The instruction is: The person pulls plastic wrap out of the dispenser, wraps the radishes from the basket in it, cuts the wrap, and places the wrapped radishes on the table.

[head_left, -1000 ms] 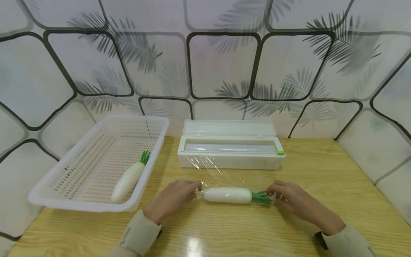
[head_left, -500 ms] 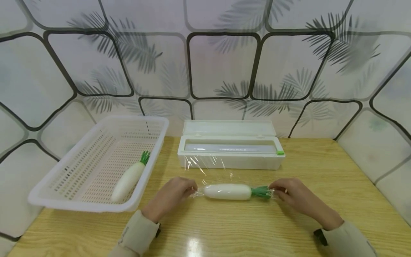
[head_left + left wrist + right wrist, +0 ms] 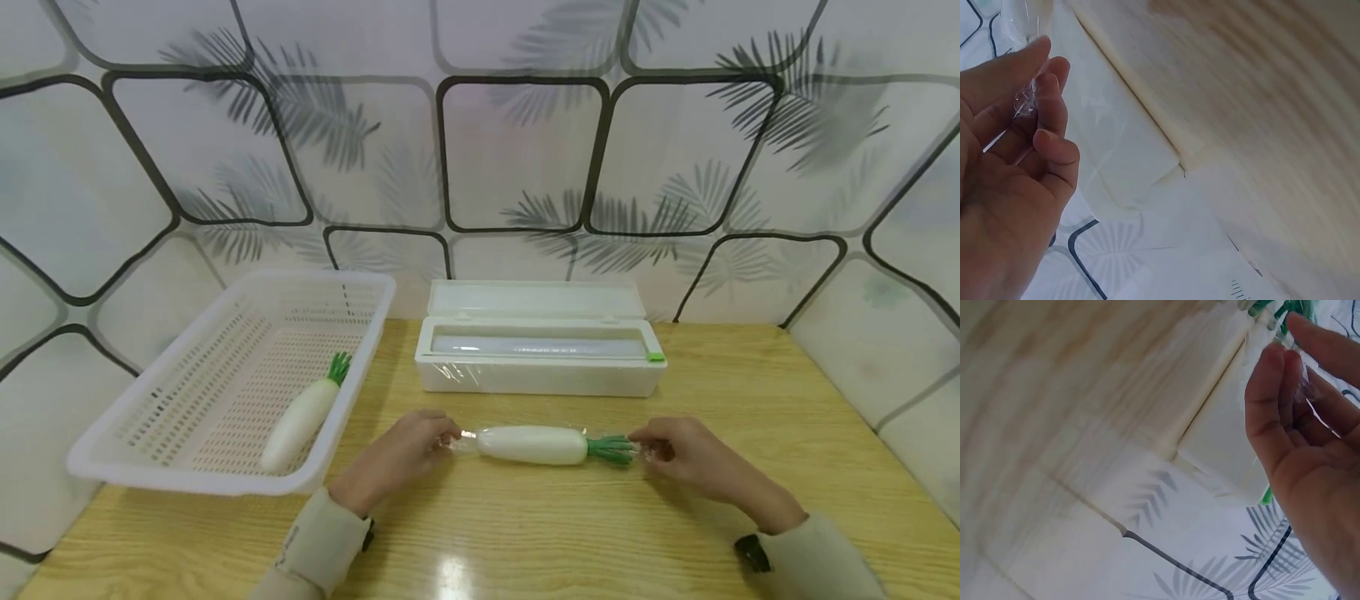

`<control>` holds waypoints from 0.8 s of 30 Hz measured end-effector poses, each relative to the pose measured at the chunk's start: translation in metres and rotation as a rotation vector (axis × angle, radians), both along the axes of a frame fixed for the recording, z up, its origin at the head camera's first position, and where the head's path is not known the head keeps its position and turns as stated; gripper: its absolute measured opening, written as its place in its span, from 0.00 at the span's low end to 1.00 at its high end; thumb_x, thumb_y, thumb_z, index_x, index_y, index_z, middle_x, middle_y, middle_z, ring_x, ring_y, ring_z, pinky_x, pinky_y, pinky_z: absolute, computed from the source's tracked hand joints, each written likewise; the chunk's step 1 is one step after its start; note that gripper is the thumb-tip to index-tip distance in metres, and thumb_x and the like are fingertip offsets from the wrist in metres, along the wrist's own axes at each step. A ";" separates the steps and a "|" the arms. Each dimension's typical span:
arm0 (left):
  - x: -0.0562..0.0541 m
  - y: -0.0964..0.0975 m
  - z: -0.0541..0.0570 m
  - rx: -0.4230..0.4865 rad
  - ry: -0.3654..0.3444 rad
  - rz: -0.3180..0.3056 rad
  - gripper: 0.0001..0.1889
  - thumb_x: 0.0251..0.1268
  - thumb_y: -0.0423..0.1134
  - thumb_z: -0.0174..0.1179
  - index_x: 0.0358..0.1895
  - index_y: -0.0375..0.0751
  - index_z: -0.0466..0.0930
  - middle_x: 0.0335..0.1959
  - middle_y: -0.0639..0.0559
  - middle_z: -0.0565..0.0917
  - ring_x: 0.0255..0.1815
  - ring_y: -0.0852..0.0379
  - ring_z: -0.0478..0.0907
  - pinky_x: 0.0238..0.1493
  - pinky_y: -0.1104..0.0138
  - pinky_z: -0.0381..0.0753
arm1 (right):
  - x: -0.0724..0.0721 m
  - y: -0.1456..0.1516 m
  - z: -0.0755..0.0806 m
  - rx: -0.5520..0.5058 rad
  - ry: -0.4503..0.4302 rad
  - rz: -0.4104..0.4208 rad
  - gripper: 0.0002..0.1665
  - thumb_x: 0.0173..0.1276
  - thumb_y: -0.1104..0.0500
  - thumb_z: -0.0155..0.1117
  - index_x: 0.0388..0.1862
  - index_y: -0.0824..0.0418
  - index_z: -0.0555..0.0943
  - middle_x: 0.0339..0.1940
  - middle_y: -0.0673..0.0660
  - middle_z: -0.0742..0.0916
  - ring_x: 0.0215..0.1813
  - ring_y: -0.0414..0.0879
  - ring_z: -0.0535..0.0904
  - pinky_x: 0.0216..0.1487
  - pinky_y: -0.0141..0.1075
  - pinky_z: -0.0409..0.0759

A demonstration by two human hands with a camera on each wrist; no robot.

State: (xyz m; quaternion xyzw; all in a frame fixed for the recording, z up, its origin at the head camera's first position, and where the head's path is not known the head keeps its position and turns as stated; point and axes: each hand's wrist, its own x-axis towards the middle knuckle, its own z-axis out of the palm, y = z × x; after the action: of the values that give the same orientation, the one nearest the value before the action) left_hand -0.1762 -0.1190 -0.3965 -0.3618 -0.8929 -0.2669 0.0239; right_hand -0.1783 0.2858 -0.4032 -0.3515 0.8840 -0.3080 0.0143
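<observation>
A white radish (image 3: 532,445) with green leaf stubs (image 3: 611,450) lies crosswise in front of me, wrapped in clear plastic film. At its root end my left hand (image 3: 405,454) pinches the gathered film; the left wrist view shows the crumpled plastic (image 3: 1025,100) between thumb and fingers. Beyond the leaves, my right hand (image 3: 686,458) pinches the film's other end, and the bunched film (image 3: 1305,392) also shows in the right wrist view. Behind the radish stands a white cling film box (image 3: 540,377), its lid up and a film roll (image 3: 536,345) inside.
To the left is a white plastic basket (image 3: 97,467) with slotted sides, holding a second radish (image 3: 300,425). Everything stands on a wooden table (image 3: 570,533). A patterned wall (image 3: 525,158) closes off the back, and the sides are walled too.
Both hands have drawn slightly apart, pulling the film ends outward. The wrapped radish has shifted a little toward the box. The film's glints between radish and box have lessened.
</observation>
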 end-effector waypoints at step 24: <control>-0.007 0.004 0.001 -0.074 0.003 0.103 0.03 0.65 0.27 0.66 0.38 0.35 0.88 0.36 0.49 0.86 0.42 0.49 0.83 0.46 0.58 0.84 | -0.011 -0.003 -0.008 0.002 0.365 0.032 0.11 0.55 0.75 0.74 0.36 0.65 0.88 0.31 0.50 0.85 0.30 0.37 0.80 0.27 0.31 0.79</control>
State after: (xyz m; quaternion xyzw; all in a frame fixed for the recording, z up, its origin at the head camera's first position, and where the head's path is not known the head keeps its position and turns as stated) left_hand -0.1836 -0.1151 -0.3958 -0.3163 -0.9196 -0.2315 0.0253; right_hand -0.1890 0.2829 -0.4115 -0.4156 0.8664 -0.2381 -0.1409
